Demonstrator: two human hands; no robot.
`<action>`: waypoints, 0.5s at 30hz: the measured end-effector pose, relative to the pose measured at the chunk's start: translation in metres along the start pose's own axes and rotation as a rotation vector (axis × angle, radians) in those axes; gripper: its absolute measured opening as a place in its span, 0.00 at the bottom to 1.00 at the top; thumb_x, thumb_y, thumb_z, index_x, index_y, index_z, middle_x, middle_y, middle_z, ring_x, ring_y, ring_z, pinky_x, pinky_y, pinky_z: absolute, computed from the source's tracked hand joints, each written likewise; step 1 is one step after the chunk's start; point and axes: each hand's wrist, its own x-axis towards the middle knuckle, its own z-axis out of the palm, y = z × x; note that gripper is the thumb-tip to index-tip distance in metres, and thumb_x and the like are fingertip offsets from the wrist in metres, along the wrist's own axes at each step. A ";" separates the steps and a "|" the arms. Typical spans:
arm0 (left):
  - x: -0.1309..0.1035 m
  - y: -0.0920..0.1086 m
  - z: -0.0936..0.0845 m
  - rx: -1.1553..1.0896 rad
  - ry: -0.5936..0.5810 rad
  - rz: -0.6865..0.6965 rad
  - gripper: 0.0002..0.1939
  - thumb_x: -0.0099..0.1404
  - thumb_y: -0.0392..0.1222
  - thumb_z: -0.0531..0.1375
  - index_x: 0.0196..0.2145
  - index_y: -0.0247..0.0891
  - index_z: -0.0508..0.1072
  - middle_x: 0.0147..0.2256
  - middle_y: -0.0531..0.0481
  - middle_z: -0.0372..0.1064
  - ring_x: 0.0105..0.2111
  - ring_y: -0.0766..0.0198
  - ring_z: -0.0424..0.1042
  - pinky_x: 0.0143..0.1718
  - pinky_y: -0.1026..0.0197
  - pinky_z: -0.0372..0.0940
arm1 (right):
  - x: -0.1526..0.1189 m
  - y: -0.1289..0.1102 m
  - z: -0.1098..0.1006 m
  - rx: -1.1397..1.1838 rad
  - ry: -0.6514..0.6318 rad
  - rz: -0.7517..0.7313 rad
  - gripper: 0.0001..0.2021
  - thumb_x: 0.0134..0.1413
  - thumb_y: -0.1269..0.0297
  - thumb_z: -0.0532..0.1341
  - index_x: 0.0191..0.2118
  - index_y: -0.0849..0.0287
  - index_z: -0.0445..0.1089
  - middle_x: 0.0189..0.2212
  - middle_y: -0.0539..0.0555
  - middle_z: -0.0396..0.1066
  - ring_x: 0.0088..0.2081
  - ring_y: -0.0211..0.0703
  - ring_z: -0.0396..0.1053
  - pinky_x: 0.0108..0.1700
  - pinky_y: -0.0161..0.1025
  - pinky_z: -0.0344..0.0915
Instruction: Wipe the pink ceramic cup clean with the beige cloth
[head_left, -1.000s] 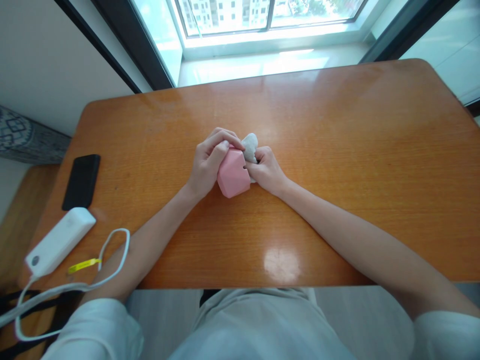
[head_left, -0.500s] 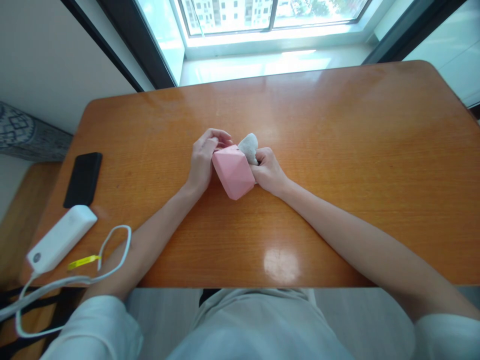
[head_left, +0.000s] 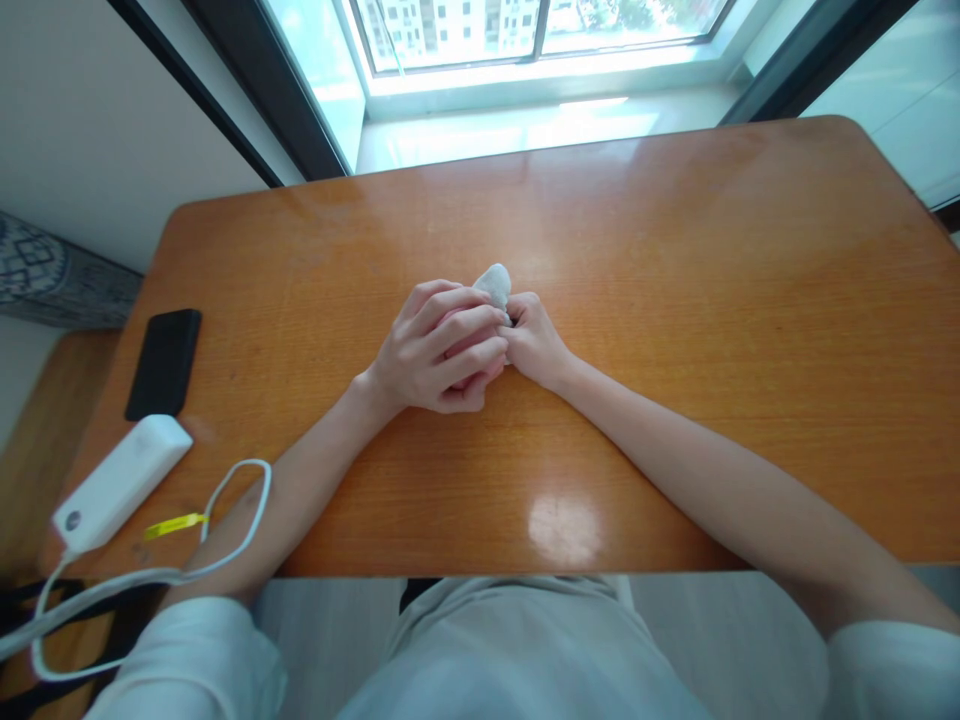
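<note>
Over the middle of the surface (head_left: pixel 675 250), the left hand (head_left: pixel 435 345) now wraps across, fingers slightly spread, facing the right hand (head_left: pixel 536 345), newly covering the pink block (head_left: pixel 459 347), seemingly steadying it beside the white cloth (head_left: pixel 494 282) the right's curled fingers pinch.

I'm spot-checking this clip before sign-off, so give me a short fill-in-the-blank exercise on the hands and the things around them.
1. The person's ____ hand is spread over the pink object, hiding most of it.
2. The pale soft-looking thing is gripped by the ____ hand.
3. The tag on the white cable is coloured ____.
4. The flat phone-like thing just beyond the white box-like device is coloured ____.

Missing words: left; right; yellow; black.
</note>
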 end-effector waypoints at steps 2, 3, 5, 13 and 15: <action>0.001 0.004 0.002 0.005 0.018 -0.066 0.11 0.61 0.49 0.72 0.42 0.54 0.85 0.51 0.49 0.85 0.59 0.41 0.81 0.66 0.32 0.69 | 0.001 -0.001 0.000 0.011 0.010 0.005 0.15 0.47 0.57 0.63 0.19 0.53 0.57 0.19 0.44 0.51 0.26 0.33 0.48 0.26 0.35 0.46; 0.001 0.006 0.002 -0.006 0.020 -0.129 0.10 0.61 0.51 0.73 0.41 0.53 0.85 0.50 0.48 0.85 0.59 0.41 0.81 0.66 0.32 0.69 | 0.001 -0.002 0.000 0.017 0.013 0.006 0.16 0.47 0.56 0.63 0.19 0.53 0.56 0.19 0.43 0.50 0.26 0.33 0.47 0.26 0.35 0.46; 0.002 0.011 0.003 -0.036 0.040 -0.226 0.11 0.63 0.54 0.73 0.41 0.51 0.84 0.49 0.46 0.84 0.58 0.41 0.81 0.66 0.32 0.70 | 0.000 -0.004 0.001 0.027 0.013 -0.001 0.16 0.47 0.56 0.63 0.19 0.52 0.55 0.20 0.43 0.49 0.26 0.32 0.45 0.26 0.35 0.46; 0.015 0.019 0.003 -0.025 0.236 -0.069 0.06 0.76 0.46 0.63 0.44 0.48 0.81 0.47 0.47 0.83 0.50 0.52 0.80 0.56 0.44 0.76 | 0.000 -0.002 0.002 0.036 0.043 -0.025 0.18 0.48 0.55 0.65 0.20 0.53 0.56 0.20 0.43 0.49 0.26 0.32 0.46 0.27 0.35 0.47; 0.017 0.019 0.003 -0.032 0.263 -0.035 0.06 0.77 0.43 0.61 0.45 0.47 0.80 0.47 0.48 0.83 0.49 0.53 0.80 0.55 0.45 0.76 | 0.001 -0.002 0.002 0.041 0.040 -0.032 0.18 0.49 0.54 0.65 0.20 0.53 0.57 0.21 0.43 0.50 0.26 0.32 0.46 0.27 0.35 0.48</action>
